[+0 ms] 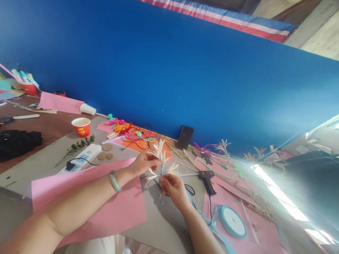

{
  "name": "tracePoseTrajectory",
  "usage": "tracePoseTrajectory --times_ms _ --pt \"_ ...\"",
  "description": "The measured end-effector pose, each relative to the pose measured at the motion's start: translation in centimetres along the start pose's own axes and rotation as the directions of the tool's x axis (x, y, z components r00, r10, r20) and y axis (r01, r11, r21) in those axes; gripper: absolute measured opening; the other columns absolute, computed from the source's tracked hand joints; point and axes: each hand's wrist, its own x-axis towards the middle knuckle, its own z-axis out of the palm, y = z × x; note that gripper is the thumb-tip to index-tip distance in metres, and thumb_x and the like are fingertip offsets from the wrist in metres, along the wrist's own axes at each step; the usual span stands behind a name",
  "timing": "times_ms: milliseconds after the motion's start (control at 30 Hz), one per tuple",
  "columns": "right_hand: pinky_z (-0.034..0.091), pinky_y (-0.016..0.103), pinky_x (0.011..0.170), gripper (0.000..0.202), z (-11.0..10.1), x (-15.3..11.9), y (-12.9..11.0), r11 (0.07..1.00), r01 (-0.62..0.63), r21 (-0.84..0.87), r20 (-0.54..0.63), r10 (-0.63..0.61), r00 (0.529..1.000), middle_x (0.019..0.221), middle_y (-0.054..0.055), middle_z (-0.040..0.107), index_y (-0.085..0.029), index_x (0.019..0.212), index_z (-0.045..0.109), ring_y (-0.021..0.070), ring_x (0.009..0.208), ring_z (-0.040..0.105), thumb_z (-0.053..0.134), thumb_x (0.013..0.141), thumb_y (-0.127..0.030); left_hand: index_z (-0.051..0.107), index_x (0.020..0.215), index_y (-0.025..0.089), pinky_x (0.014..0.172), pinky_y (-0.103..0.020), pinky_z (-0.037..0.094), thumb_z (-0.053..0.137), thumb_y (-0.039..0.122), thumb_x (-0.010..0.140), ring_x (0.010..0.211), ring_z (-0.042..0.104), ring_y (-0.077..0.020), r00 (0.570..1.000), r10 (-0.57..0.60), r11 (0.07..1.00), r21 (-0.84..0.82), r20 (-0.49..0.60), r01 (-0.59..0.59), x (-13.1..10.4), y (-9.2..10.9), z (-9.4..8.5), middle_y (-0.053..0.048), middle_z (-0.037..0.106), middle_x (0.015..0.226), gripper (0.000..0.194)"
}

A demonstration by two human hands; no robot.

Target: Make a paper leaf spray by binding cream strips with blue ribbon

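Observation:
In the middle of the head view is a spray of pale, straw-coloured artificial flowers (159, 148) with long pointed petals and a bluish stem. My left hand (144, 164), with a jade-like bangle on its wrist, pinches it near the upper flower. Just below, my right hand (175, 190) has thumb and fingers closed on the stem; the fingertips partly hide it. A black glue gun (208, 181) lies to the right of my right hand. Light blue ribbon (197, 208) runs near my right forearm, by a ribbon spool (233, 221).
Pink paper (106, 208) lies under my left forearm. Left of it are a power strip (86, 158), a leafy sprig (76, 146) and a red paper cup (81, 127). A phone (185, 137) leans on the blue partition (169, 70). Craft scraps line the table's back.

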Motion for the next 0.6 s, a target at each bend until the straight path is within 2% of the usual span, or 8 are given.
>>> tracePoseTrajectory --times_ms 167,333,400,500,600 --pt "0.033 0.021 0.044 0.028 -0.3 0.0 -0.1 0.996 0.037 -0.080 0.044 -0.034 0.998 0.045 -0.004 0.050 -0.017 0.066 0.058 0.0086 0.042 0.041 0.066 0.075 -0.042 0.063 0.068 0.011 0.054 -0.024 0.044 0.071 0.037 0.070 0.051 0.055 -0.0109 0.999 0.017 0.997 -0.079 0.033 -0.014 -0.2 0.2 0.2 -0.001 0.060 0.056 0.028" --pt "0.036 0.023 0.047 0.033 0.0 -0.4 -1.4 0.968 0.120 -0.219 0.068 -0.108 0.992 0.044 -0.003 0.049 -0.019 0.050 0.051 0.0101 0.045 0.042 0.062 0.076 -0.035 0.060 0.062 0.011 0.051 -0.023 0.044 0.066 0.039 0.074 0.047 0.053 -0.0098 0.998 0.053 0.999 -0.007 0.032 -0.053 -0.2 0.4 0.4 0.000 0.056 0.051 0.031" --pt "0.036 0.022 0.046 0.030 0.2 -0.5 -1.8 0.971 0.115 -0.210 0.036 -0.110 0.993 0.042 -0.004 0.048 -0.019 0.052 0.051 0.0104 0.045 0.041 0.064 0.074 -0.035 0.059 0.062 0.012 0.051 -0.022 0.044 0.065 0.038 0.075 0.048 0.054 -0.0097 0.998 0.058 0.998 0.025 0.022 -0.058 -0.2 0.4 0.5 0.000 0.056 0.052 0.030" --pt "0.033 0.023 0.042 0.024 0.5 -0.4 -1.6 0.984 0.101 -0.146 -0.042 -0.109 0.993 0.041 -0.006 0.046 -0.019 0.066 0.058 0.0102 0.041 0.039 0.069 0.070 -0.040 0.060 0.064 0.011 0.051 -0.021 0.044 0.065 0.036 0.075 0.048 0.055 -0.0098 0.997 0.051 0.998 0.033 0.051 -0.053 -0.2 0.6 0.6 -0.001 0.057 0.052 0.027" --pt "0.029 0.023 0.040 0.029 0.5 -0.1 -1.0 0.990 0.102 -0.098 -0.083 -0.110 0.990 0.040 -0.007 0.043 -0.018 0.072 0.059 0.0091 0.037 0.035 0.068 0.071 -0.046 0.061 0.062 0.010 0.051 -0.022 0.045 0.062 0.033 0.074 0.047 0.055 -0.0105 0.997 -0.010 1.000 0.005 0.083 0.010 -0.3 0.8 0.8 -0.003 0.059 0.052 0.026"
